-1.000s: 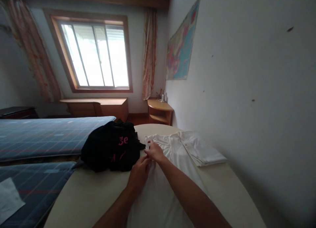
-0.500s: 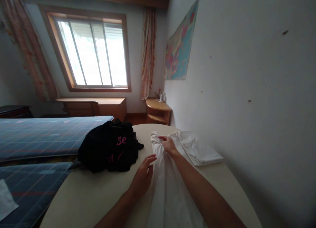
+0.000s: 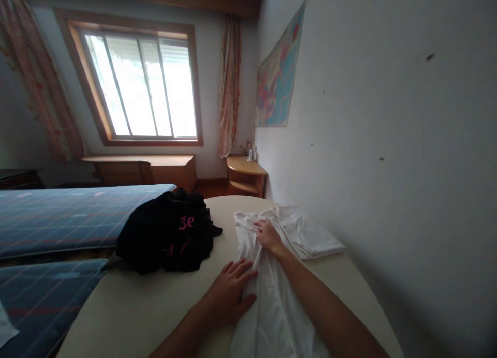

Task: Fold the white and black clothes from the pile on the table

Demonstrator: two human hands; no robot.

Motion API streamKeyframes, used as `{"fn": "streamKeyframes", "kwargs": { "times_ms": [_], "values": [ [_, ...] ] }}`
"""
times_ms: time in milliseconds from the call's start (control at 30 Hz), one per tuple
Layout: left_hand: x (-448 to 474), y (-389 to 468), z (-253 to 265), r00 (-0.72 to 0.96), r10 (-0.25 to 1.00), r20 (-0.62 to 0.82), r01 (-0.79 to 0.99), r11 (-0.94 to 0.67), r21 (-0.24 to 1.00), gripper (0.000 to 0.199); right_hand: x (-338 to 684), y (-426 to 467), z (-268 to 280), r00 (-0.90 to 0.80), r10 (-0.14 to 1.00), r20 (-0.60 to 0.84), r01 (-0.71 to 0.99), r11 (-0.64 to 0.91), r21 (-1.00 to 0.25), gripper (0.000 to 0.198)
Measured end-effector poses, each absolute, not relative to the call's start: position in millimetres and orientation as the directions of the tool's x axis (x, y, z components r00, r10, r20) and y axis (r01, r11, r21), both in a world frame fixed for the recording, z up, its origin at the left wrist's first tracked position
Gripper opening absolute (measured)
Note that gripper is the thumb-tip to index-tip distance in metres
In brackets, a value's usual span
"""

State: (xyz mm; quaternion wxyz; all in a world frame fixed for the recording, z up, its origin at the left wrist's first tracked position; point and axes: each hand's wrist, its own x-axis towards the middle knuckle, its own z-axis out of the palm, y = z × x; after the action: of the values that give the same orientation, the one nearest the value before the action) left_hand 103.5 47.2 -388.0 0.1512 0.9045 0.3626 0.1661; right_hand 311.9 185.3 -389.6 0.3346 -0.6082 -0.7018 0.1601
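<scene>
A long white garment (image 3: 267,306) lies lengthwise over the round table (image 3: 147,306), its far end spread fairly flat with some creases. My left hand (image 3: 235,288) rests on the garment's left edge, fingers spread and holding nothing. Farther up, my right hand (image 3: 268,236) lies on the cloth close to its far end, with the fingers stretched out. To the right of that hand is a folded white garment (image 3: 314,236) with its edges near the wall. The near end of the long garment runs out of view, partly behind my right forearm.
A crumpled black garment (image 3: 163,239) with pink lettering sits at the table's left edge. Beyond it stand beds with blue plaid mattresses (image 3: 70,218). The white wall (image 3: 368,115) borders the right side. A corner shelf (image 3: 246,165) and a desk (image 3: 171,161) are at the back.
The garment's far end, bunched before, is now spread wider and flatter. My left hand has come down onto the cloth with its fingers spread; my right hand has flattened out.
</scene>
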Motion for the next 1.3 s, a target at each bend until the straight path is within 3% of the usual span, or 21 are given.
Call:
{"fn": "streamKeyframes", "kwargs": {
  "times_ms": [133,333,633,733,933,1067,1200,1300],
  "values": [
    [101.4,49.2,-387.3,0.645,0.735,0.208,0.638,-0.668,0.384,0.058,310.6,148.3,-389.9,-0.107,0.96,0.259,0.8,0.238,-0.551,0.047],
    [96.4,55.8,-392.5,0.565,0.792,0.23,0.702,-0.608,0.37,0.057,302.8,113.9,-401.7,-0.176,0.984,0.035,0.918,0.177,-0.355,0.064],
    [87.7,61.5,-383.8,0.399,0.881,0.255,0.798,-0.471,0.376,0.037,284.0,165.3,-402.4,-0.141,0.989,0.039,0.926,0.145,-0.349,0.063],
    [89.3,56.0,-378.9,0.354,0.906,0.23,0.836,-0.417,0.356,0.041,283.3,181.4,-399.4,-0.145,0.987,0.075,0.921,0.162,-0.354,0.059],
    [94.0,44.2,-368.4,0.278,0.956,0.089,0.892,-0.291,0.346,0.055,282.2,179.1,-388.1,-0.167,0.965,0.203,0.913,0.229,-0.338,0.049],
    [91.0,35.6,-360.8,0.252,0.967,-0.031,0.895,-0.22,0.389,0.053,283.1,142.7,-380.7,-0.236,0.936,0.26,0.901,0.311,-0.302,0.041],
    [76.7,30.0,-351.4,0.316,0.942,-0.111,0.854,-0.232,0.465,0.059,290.6,83.7,-376.7,-0.323,0.926,0.193,0.877,0.37,-0.305,0.036],
    [59.4,31.3,-341.0,0.389,0.896,-0.215,0.779,-0.195,0.595,0.067,294.1,37.7,-376.4,-0.466,0.88,0.093,0.813,0.467,-0.348,0.043]
  ]
}}
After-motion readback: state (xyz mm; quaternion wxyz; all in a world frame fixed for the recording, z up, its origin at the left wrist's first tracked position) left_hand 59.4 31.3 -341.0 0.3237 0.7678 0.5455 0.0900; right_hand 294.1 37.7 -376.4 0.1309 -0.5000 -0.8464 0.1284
